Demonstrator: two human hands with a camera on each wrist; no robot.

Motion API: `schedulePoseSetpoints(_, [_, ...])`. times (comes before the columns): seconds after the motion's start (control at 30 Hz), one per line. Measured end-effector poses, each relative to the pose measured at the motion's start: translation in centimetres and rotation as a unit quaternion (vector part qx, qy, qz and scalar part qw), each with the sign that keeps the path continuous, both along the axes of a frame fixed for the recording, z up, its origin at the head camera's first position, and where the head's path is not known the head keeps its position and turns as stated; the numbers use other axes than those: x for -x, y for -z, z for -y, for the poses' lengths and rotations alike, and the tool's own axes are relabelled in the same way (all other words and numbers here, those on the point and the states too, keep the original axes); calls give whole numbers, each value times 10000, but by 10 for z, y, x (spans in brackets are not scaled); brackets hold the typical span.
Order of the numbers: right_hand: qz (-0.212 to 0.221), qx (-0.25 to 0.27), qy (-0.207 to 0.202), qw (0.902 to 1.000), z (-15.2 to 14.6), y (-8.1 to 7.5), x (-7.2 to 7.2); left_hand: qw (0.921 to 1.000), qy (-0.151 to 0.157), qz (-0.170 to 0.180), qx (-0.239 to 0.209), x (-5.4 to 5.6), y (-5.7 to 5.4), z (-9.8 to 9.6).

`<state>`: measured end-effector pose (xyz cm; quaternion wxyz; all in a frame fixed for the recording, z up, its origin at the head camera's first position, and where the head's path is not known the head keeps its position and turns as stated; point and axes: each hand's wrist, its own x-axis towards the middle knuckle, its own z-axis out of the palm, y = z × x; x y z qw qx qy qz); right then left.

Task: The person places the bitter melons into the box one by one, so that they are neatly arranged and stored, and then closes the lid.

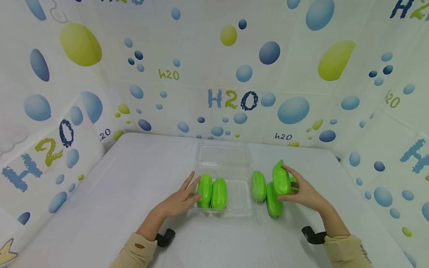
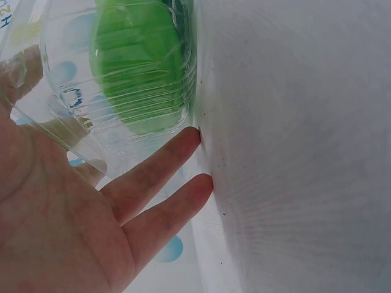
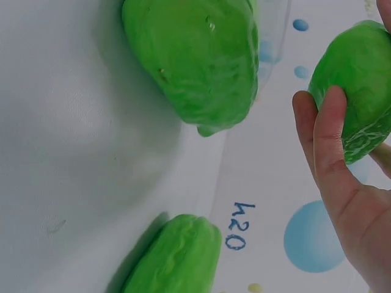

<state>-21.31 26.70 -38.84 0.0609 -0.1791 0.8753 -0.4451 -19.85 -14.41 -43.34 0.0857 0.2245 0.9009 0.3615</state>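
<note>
My right hand holds a green, ridged gourd-like vegetable between thumb and fingers, tilted above the table; the right wrist view shows it raised off the surface. Under and beside it lie a second green gourd, a third gourd to the left, and another gourd partly hidden behind the hand. A clear plastic clamshell box stands unfolded in the middle, with two green gourds side by side in its left half. At the box's left wall my left hand rests with spread, straight fingers.
The box's clear lid lies folded back towards the rear of the white-covered table. A patterned curtain encloses the back and sides. Each wrist carries a black camera mount.
</note>
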Motion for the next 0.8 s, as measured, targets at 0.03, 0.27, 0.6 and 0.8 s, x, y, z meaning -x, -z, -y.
schedulePoseSetpoints(0.03, [-2, 12, -4, 10000, 2, -1, 0, 10000, 4, -3, 1, 0, 0, 0])
schedulePoseSetpoints(0.27, [-103, 121, -170, 9997, 13, 0, 3, 10000, 3, -2, 13, 0, 0, 0])
schedulePoseSetpoints(0.6, [2, 336, -397, 9986, 31, 0, 5, 10000, 31, -1, -30, 1, 1, 1])
schedulePoseSetpoints(0.8, [19, 452, -499, 9977, 42, -2, 4, 10000, 18, -18, -10, 1, 2, 1])
